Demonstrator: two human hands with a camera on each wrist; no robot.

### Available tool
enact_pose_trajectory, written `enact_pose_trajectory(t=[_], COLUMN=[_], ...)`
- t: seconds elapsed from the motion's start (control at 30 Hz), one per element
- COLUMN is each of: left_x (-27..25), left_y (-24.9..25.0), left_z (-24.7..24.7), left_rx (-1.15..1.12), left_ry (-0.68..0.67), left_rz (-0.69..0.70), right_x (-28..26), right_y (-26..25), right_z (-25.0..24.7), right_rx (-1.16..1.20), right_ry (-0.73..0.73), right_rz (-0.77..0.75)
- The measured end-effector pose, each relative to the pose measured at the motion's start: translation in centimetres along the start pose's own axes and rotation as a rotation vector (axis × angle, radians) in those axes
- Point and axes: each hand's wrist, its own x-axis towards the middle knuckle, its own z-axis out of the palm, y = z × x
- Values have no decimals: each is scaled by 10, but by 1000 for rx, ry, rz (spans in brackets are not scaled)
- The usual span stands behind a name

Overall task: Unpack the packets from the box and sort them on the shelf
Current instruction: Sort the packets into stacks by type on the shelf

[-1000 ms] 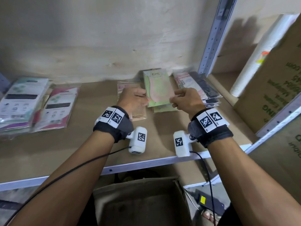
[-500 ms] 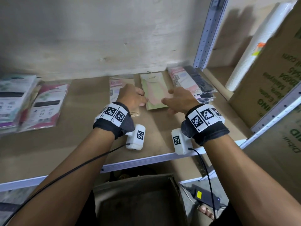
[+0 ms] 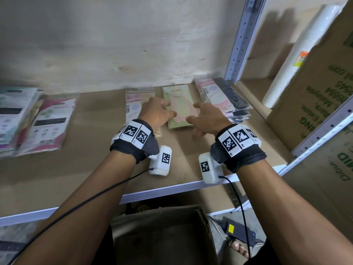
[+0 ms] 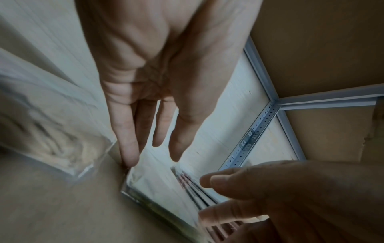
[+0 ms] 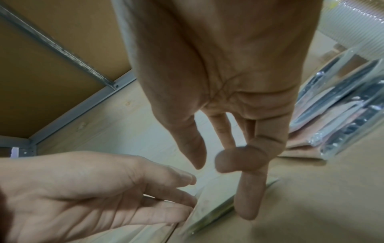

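Observation:
A green and pink packet (image 3: 181, 109) marked ENE lies flat on the brown shelf (image 3: 91, 169), on top of a similar one. My left hand (image 3: 158, 113) hovers at its left edge with fingers straight and spread; part of it covers a pink packet (image 3: 132, 104). My right hand (image 3: 205, 119) is at the packet's right edge, fingers loose. In the left wrist view the left hand (image 4: 158, 98) holds nothing, a fingertip by the packet (image 4: 153, 177). In the right wrist view the right hand (image 5: 228, 98) holds nothing. The open cardboard box (image 3: 156, 213) stands below the shelf.
A stack of pink and black packets (image 3: 223, 100) lies right of the green one, by the metal upright (image 3: 240, 41). Two more piles (image 3: 49, 121) lie at the shelf's left. Large cartons (image 3: 321, 96) and a white cup sleeve (image 3: 290, 60) fill the right bay. A power adapter (image 3: 238, 232) lies on the floor.
A second ago both hands held the green packet tilted up. They laid it flat on the pile, then let go and drew slightly apart.

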Motion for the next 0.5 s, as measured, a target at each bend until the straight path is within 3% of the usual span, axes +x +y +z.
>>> enact_pose_trajectory(t=[0.33,0.5], left_x=[-6,-25], left_y=[4,-3], left_z=[-12,-61], left_rx=[-10,-143], left_ry=[79,256], left_rz=[41,80], right_x=[4,-3], right_y=[0,-9], right_z=[-1,1], right_rx=[-90,-131], right_ry=[40,148], right_rz=[-64,-142])
